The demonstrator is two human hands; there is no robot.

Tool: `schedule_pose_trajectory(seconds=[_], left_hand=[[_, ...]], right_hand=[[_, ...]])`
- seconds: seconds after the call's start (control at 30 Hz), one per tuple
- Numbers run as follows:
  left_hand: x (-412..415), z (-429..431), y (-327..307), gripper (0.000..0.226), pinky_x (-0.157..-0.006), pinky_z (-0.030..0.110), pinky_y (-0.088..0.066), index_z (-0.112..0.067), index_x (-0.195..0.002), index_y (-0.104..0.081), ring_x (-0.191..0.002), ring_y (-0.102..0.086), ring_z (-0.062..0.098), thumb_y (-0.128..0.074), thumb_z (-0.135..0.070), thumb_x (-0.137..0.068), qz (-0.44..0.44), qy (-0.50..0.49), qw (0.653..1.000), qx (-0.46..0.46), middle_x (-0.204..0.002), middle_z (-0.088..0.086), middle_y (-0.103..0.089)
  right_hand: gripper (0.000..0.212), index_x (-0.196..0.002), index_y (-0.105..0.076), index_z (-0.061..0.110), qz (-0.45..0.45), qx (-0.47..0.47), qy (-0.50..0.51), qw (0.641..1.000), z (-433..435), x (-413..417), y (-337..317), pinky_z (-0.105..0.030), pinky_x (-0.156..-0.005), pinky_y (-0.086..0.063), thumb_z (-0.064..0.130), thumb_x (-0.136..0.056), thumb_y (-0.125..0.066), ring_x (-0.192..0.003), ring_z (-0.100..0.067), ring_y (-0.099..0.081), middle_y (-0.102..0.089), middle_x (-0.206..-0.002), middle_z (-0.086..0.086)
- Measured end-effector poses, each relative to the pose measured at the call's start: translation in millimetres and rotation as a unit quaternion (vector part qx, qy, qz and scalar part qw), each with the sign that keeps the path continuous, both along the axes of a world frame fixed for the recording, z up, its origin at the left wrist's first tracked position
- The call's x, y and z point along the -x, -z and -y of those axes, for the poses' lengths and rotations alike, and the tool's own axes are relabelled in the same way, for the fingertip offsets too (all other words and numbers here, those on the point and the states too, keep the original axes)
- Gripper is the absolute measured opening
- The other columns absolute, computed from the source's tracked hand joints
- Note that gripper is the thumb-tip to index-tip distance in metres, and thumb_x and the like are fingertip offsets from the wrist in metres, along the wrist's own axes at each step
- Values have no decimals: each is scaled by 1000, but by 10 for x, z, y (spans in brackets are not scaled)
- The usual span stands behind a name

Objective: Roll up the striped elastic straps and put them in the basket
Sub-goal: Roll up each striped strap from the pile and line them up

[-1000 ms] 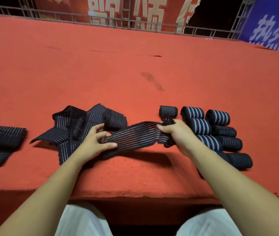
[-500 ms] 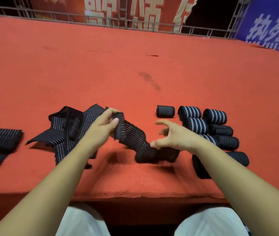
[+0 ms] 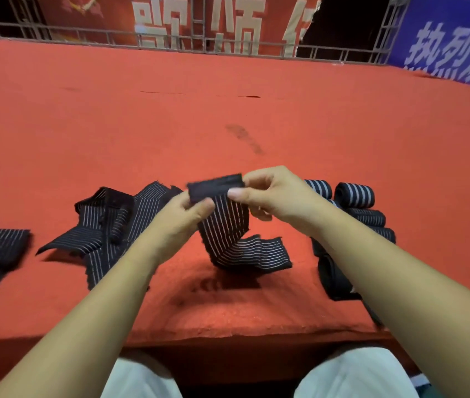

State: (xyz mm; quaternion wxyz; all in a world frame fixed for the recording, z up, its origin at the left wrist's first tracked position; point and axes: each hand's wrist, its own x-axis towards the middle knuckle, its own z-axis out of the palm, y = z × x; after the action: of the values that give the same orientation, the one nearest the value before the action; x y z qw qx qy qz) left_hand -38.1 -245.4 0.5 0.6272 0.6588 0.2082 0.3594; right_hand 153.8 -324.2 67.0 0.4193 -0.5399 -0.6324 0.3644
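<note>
Mid-task. Left hand [image 3: 188,211] and right hand [image 3: 274,196] each pinch top end of 1 strap [image 3: 228,228]; tail droops onto red surface [image 3: 228,110]. Roll barely begun. Rolled straps [image 3: 354,195] at right; unrolled pile [image 3: 113,225] at left. Basket unseen.

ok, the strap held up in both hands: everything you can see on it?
The striped elastic strap is black stretch fabric with thin white lengthwise stripes and a plain black end section on top. The left hand and right hand pinch that top end. It hangs unrolled, twists, and its lower end bends right low over the red carpet; contact unclear.
</note>
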Motion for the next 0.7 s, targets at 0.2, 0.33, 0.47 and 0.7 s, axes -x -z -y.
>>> schedule_pose_trajectory(seconds=[0.2,0.33,0.47,0.7], left_hand=[[-131,217,367,20,-83,23,-54,-15,-108,-66,-100,-67,13,-68,-5,-92,-128,71,989,11,-102,-7,-76],[-112,309,510,38,-85,30,-56,-10,-118,-57,-101,-66,16,-66,-5,-82,-46,102,988,102,-108,2,-71],[-104,336,562,48,-96,39,-53,-9,-126,-54,-109,-65,24,-71,-6,-81,-115,140,980,85,-114,6,-70],[-151,279,877,61,-93,31,-53,-30,-131,-40,-101,-67,1,-77,-11,-85,-254,25,960,-119,-113,-10,-69]], right_hand=[[15,-97,-60,8,-164,39,87,982,-103,-136,-93,-25,-44,-39,21,-94,-67,-42,-16,-52,-45,-47,-1],[14,-86,-56,15,-227,23,169,959,-187,-257,-52,-24,-53,-53,20,-98,-63,-57,-19,-69,-63,-58,-2],[16,-85,-56,15,-249,-27,208,946,-296,-415,18,-28,-63,-57,19,-100,-59,-64,-21,-71,-67,-63,-4],[13,-90,-59,12,-162,-30,219,962,-532,-492,244,-24,-59,-53,12,-102,-54,-66,-16,-71,-69,-69,-2]])
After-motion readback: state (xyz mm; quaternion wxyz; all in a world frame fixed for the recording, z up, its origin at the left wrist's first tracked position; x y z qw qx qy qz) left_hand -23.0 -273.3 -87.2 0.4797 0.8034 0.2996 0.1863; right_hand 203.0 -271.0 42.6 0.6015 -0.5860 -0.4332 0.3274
